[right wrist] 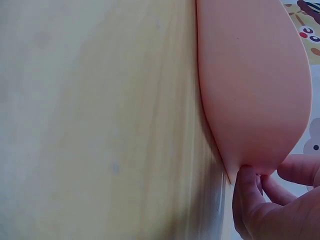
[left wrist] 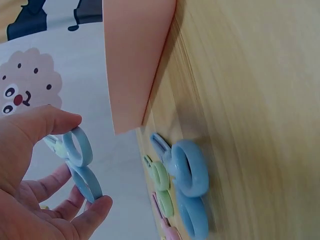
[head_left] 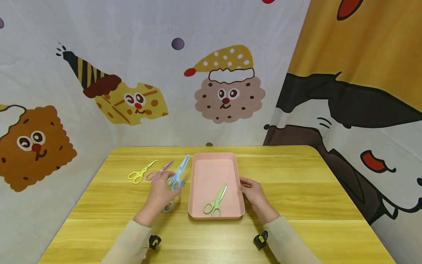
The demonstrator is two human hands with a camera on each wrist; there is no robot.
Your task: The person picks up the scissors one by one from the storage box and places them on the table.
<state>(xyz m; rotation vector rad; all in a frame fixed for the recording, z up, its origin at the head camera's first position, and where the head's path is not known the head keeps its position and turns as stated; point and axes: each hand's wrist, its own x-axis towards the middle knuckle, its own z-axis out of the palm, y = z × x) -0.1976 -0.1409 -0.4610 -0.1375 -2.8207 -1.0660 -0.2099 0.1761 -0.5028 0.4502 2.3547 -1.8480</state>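
Observation:
My left hand [head_left: 160, 190] pinches a pair of light blue scissors [head_left: 179, 170] by the finger loops, blades pointing up and away, raised over the table left of the tray. The thumb and fingertips on these loops [left wrist: 86, 180] show in the left wrist view. Below the hand lie blue scissors [left wrist: 192, 170], green scissors [left wrist: 161, 176] and pink-purple scissors [head_left: 167, 166], partly hidden in the head view. Yellow scissors [head_left: 137, 176] lie farthest left. My right hand [head_left: 254, 192] holds the right side of a pink tray [head_left: 214, 165], its fingertips against the wall. Inside the tray lie light green scissors [head_left: 215, 202].
Everything stands on a wooden table [head_left: 296, 198]. Behind it hangs a white cloth [head_left: 148, 25] printed with cartoon figures. A small black and yellow device [head_left: 154, 242] sits at the left wrist, and a similar one [head_left: 260, 240] at the right.

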